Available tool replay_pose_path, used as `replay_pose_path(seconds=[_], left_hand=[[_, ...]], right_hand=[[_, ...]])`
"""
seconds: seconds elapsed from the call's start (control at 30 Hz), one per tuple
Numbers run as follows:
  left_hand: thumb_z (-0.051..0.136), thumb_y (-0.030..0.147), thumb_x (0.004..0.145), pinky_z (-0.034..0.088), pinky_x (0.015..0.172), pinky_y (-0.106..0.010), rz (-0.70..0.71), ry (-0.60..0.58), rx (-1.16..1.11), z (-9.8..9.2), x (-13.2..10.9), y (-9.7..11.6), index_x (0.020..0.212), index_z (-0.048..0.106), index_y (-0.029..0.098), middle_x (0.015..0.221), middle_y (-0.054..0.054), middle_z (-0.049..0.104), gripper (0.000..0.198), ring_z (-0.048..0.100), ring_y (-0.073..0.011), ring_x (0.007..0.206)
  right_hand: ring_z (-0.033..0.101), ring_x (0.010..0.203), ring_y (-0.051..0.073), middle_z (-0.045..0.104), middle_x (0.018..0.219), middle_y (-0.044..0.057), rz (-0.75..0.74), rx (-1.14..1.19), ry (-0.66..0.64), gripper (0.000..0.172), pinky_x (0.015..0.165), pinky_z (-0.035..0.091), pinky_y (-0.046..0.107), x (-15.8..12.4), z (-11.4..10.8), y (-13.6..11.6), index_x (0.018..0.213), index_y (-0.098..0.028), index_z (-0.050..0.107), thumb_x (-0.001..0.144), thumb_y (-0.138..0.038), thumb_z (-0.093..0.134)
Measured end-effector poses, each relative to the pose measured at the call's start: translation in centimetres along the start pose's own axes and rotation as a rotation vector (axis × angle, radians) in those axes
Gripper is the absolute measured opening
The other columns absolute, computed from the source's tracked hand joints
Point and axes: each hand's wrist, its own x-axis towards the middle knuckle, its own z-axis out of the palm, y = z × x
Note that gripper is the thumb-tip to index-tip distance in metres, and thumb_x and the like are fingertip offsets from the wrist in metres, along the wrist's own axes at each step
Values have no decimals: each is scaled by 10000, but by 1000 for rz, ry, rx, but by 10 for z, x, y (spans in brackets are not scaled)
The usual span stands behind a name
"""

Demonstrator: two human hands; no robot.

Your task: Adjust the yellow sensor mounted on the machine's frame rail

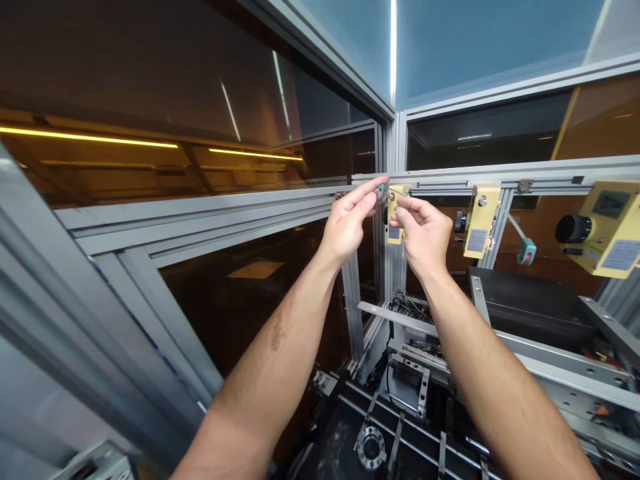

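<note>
Both arms reach up to a yellow box [395, 235] with a label, fixed below the aluminium rail in the corner. My left hand [350, 217] is beside a small teal piece [382, 193], its index finger stretched out over it and its thumb below; whether it grips the piece is not clear. My right hand [423, 230] is in front of the box's right side, thumb and fingers pinched together. A thin light strand [397, 191] runs between the two hands. What lies between the right fingertips is too small to make out.
Further right hang a second yellow box [477, 223], another teal piece [527, 251] on a strand, and a larger yellow box [613, 230] with a black knob. Below are metal rails [560, 377] and a round flange [371, 448]. Tinted panels stand at the left.
</note>
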Motion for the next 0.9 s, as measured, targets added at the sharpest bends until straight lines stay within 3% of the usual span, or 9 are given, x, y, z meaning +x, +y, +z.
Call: replay_pose_path(seconds=[0.37,0.67,0.9], left_hand=[[639,355,874,415,1102,-375,53,-32,-41,-2,-4,5,1134,720,237,1272,-48,688,296,574,-244,1263],[620,378,885,395,1117,-389,72,-25,56,-5,-4,3,1149,720,251,1313,-47,661,309,570,-252,1260],[601,292,881,394,1115,-387,102,-29,43,-6,-3,1,1137,734,273,1307,-37,648,289,555,-253,1265]], right_hand=[[647,710,89,652,771,-22,-26,44,1,162,687,603,249,1,13,-4,876,-177,615,726,-140,664],[641,756,94,648,798,-17,-92,9,-13,164,721,587,243,1,18,-7,867,-195,579,734,-161,669],[660,734,101,669,770,-19,15,112,-34,196,703,606,268,0,17,-12,864,-173,606,698,-120,696]])
